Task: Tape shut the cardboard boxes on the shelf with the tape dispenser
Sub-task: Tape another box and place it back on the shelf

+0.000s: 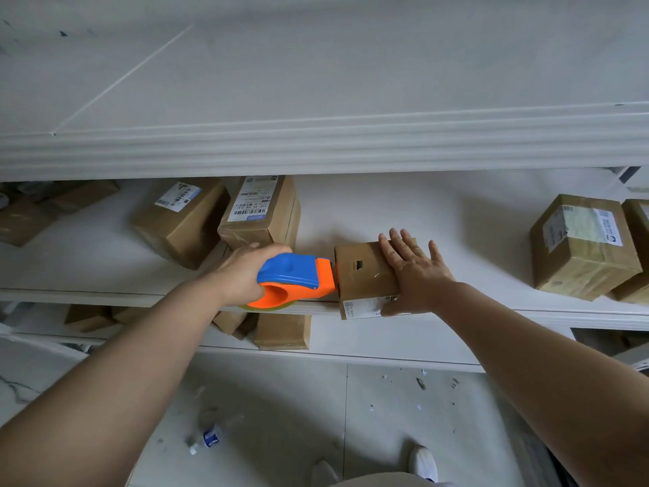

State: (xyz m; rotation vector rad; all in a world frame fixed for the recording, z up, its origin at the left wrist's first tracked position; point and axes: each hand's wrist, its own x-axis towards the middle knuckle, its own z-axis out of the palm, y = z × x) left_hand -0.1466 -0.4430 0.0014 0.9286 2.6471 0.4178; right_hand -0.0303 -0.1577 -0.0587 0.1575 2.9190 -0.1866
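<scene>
A small cardboard box (pixel 361 272) sits at the front edge of the middle white shelf (pixel 105 275), with a label on its near face. My right hand (pixel 414 272) lies flat on the box's top and right side, fingers straight, thumb down its front. My left hand (pixel 242 272) grips the orange and blue tape dispenser (pixel 298 279), whose orange nose touches the box's left side. A roll of clear tape shows under the dispenser.
Two labelled boxes (pixel 260 212) stand at the back left of the same shelf, and a taped box (pixel 583 247) at the right. More boxes (pixel 281 332) sit on the lower shelf. An upper shelf overhangs. Scraps and a bottle litter the floor below.
</scene>
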